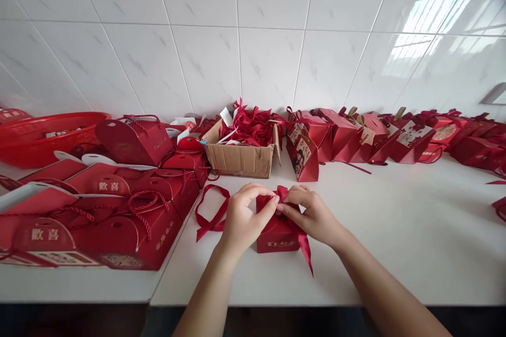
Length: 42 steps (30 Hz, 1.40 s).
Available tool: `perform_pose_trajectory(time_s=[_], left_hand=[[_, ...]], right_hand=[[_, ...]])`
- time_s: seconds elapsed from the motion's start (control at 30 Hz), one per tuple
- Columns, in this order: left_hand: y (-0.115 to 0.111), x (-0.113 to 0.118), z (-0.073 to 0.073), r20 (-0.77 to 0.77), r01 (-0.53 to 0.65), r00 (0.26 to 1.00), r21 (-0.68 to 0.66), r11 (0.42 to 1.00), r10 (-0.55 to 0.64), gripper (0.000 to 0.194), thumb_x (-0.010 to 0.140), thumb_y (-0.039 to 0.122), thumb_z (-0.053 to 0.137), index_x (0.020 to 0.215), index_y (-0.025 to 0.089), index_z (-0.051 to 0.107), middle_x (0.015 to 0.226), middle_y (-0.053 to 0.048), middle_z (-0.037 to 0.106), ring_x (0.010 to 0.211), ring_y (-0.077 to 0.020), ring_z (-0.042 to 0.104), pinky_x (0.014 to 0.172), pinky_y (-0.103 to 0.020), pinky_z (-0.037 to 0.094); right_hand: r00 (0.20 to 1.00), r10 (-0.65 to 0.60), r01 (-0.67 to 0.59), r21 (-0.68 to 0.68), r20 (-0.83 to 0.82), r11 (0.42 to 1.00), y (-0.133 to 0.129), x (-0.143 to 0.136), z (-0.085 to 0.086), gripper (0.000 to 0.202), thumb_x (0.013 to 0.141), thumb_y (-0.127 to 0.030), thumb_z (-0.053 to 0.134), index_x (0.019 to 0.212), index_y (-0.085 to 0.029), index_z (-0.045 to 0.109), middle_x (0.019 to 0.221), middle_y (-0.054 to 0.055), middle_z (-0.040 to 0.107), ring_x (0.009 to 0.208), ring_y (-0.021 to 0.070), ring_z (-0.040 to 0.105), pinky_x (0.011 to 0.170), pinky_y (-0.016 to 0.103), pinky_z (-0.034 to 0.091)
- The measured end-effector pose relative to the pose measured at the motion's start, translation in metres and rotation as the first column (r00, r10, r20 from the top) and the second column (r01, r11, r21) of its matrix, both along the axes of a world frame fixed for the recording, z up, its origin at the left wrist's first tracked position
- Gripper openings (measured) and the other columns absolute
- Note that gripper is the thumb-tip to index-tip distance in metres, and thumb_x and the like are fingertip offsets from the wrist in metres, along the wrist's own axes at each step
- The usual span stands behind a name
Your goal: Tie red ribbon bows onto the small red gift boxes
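Observation:
A small red gift box (279,234) with gold lettering on its front stands on the white table before me. At its top, a red ribbon (305,253) forms a loop, and one tail hangs down past the box's right front corner. My left hand (247,216) pinches the ribbon between thumb and forefinger from the left. From the right, my right hand (314,216) pinches it too, with the fingertips of both hands almost meeting. The fingers partly cover the knot area. Just left of the box, a loose length of red ribbon (213,221) lies curled on the table.
Behind the box stands a cardboard carton (239,160) heaped with red ribbons (253,124). Red boxes with rope handles (130,242) crowd the left table, near a red basin (51,134). Along the tiled wall (272,58), several ribboned boxes (343,137) line the back right.

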<state>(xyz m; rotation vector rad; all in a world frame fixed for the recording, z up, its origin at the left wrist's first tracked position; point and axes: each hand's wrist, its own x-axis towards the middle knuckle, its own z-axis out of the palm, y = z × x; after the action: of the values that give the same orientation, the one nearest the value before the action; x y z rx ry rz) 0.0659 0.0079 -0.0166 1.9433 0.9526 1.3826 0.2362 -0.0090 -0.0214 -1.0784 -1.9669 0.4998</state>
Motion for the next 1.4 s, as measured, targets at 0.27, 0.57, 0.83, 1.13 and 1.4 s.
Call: perform_pose_trajectory(time_s=[0.27,0.57,0.83,1.13,1.4], left_hand=[[-0.0011,-0.0029,-0.0010,-0.070,-0.033,0.997,-0.074,0.997,0.028,0.011,0.084,0.028,0.060,0.080,0.018,0.064,0.082,-0.002,0.068,0.081,-0.0156,0.063,0.077,-0.027,0.049],[-0.0015,-0.0018,-0.0007,-0.054,-0.011,0.999,-0.068,0.998,0.007,0.010,0.085,0.027,0.059,0.080,0.019,0.064,0.078,0.000,0.068,0.077,-0.0134,0.063,0.074,-0.024,0.049],[-0.0025,-0.0041,-0.0001,-0.098,-0.043,0.994,-0.026,0.999,0.040,0.012,0.087,0.030,0.056,0.083,0.021,0.062,0.084,0.001,0.067,0.084,-0.0147,0.062,0.082,-0.028,0.046],[-0.0006,-0.0005,-0.0058,-0.180,-0.009,0.984,-0.036,0.999,0.003,0.005,0.083,0.024,0.058,0.084,0.021,0.054,0.085,0.001,0.063,0.084,-0.0154,0.058,0.084,-0.031,0.043],[-0.0020,0.0013,-0.0059,-0.124,-0.010,0.992,-0.026,1.000,0.006,0.007,0.081,0.017,0.055,0.077,0.021,0.051,0.079,0.000,0.061,0.079,-0.0154,0.057,0.080,-0.030,0.044]], right_hand=[[0.983,0.017,-0.040,-0.125,-0.185,0.991,-0.0037,-0.0049,0.0028,0.016,0.092,-0.031,0.051,0.082,-0.021,0.058,0.075,0.001,0.068,0.070,0.0146,0.060,0.068,0.029,0.044],[0.957,0.010,-0.016,-0.016,-0.292,1.000,-0.0044,-0.0046,-0.0046,0.014,0.090,-0.023,0.055,0.103,-0.022,0.060,0.078,0.001,0.069,0.076,0.0142,0.065,0.075,0.029,0.051],[0.988,-0.111,0.118,0.071,-0.105,0.990,-0.0052,-0.0039,0.0003,0.015,0.088,-0.024,0.056,0.095,-0.020,0.069,0.080,0.005,0.067,0.071,0.0150,0.060,0.066,0.028,0.049],[0.984,-0.126,0.131,0.031,-0.125,0.991,-0.0040,-0.0041,-0.0002,0.015,0.089,-0.024,0.054,0.092,-0.022,0.069,0.085,0.003,0.069,0.076,0.0157,0.062,0.070,0.029,0.048],[0.995,-0.102,0.101,0.110,0.002,0.989,-0.0091,-0.0019,0.0049,0.017,0.090,-0.025,0.054,0.092,-0.018,0.068,0.081,0.006,0.063,0.072,0.0164,0.058,0.064,0.030,0.047]])
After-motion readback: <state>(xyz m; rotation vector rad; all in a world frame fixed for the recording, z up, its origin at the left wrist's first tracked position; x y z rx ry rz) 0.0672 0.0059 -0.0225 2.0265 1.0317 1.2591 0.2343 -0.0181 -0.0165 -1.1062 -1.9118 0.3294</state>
